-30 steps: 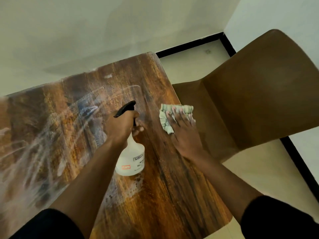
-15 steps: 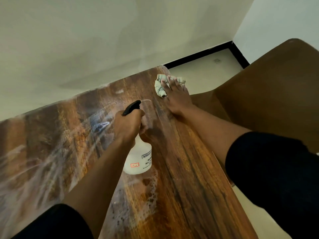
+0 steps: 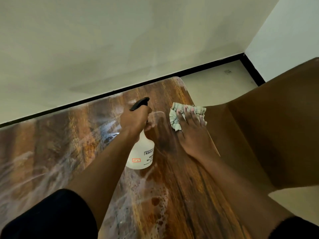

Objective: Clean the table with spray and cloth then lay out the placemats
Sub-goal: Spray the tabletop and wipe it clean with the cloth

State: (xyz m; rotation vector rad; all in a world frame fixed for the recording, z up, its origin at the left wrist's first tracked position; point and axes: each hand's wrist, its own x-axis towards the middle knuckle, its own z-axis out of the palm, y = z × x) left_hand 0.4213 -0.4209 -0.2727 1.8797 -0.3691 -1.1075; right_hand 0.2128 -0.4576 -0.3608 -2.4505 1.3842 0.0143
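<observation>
A glossy dark wooden table fills the lower view, streaked with wet foam on its left and near parts. My left hand grips the black trigger head of a white spray bottle, which stands upright on the table. My right hand lies flat with fingers spread on a crumpled white and green cloth, pressing it onto the table's right edge near the far corner. No placemats are in view.
A brown moulded chair stands close against the table's right side. A pale wall with a black skirting strip runs just behind the table's far edge. Light floor shows past the far corner.
My right hand slid the cloth out to the table's far right corner and has drawn it back toward me along the right edge. The spray bottle stayed in my left hand's grip.
</observation>
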